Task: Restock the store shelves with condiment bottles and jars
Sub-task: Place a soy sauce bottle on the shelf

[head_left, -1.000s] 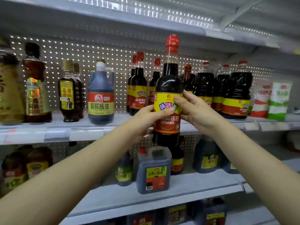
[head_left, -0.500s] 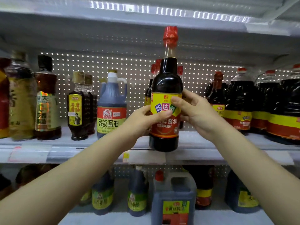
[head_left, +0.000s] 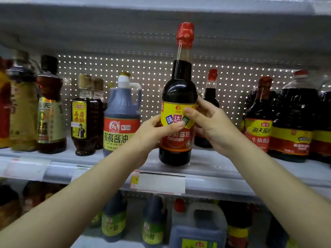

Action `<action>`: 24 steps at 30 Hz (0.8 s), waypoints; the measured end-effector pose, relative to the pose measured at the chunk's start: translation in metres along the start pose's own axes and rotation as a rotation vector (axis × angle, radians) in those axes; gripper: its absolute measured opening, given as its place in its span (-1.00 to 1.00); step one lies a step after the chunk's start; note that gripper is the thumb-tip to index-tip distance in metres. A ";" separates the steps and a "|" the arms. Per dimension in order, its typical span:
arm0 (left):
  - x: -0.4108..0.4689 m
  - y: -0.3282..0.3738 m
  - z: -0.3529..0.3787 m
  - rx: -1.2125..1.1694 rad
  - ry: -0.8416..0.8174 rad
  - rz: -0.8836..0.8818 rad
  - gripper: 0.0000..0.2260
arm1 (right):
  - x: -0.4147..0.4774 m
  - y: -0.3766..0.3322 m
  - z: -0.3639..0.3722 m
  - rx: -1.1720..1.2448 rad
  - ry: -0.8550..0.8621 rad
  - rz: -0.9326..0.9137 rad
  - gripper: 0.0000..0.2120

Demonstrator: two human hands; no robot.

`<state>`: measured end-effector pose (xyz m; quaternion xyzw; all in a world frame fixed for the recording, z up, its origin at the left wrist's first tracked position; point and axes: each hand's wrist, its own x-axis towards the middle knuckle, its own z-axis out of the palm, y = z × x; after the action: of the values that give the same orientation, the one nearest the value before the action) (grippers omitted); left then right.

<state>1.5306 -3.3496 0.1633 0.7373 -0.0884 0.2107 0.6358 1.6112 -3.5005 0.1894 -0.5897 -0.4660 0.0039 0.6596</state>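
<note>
The soy sauce bottle [head_left: 179, 93] stands upright between both hands, red cap up and long axis vertical, with its yellow-and-red label facing the camera. The left hand [head_left: 154, 133] grips it from the left with the thumb laid across the label, and the right hand [head_left: 211, 126] grips it from the right with the thumb on the label's upper part, so the two hands are clamped on the same bottle and their thumbs nearly meet. Neither hand is clearly the nearer one. The bottle's base sits over the board of the shelf [head_left: 223, 167], close to its front edge and just above the price strip [head_left: 161, 181], though I cannot tell whether it has touched down or hangs a hair above. The open slot lies straight behind it, away from the hands, between the blue jug [head_left: 121, 108] on the left and a smaller red-capped bottle [head_left: 212, 92] just behind on the right. The large dark bottles [head_left: 295, 122] stand further right. My judgement is that what remains is a short push straight back, keeping the bottle vertical. A second ago the base hung below the shelf's front lip, in front of the lower shelf. Half a second ago it was level with that lip, and now it is above the board — raised and carried inward with the grip unchanged.
</note>
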 end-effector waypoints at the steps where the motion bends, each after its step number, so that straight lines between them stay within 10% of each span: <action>1: 0.001 -0.001 0.000 0.005 -0.014 -0.005 -0.57 | 0.000 0.004 0.000 0.002 0.010 0.000 -0.57; 24: 0.032 -0.030 -0.002 -0.002 -0.096 -0.036 -0.42 | -0.003 0.029 -0.018 -0.057 0.022 0.114 -0.47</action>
<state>1.5702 -3.3377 0.1500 0.7474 -0.1056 0.1637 0.6352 1.6364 -3.5076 0.1676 -0.6340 -0.4242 0.0217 0.6462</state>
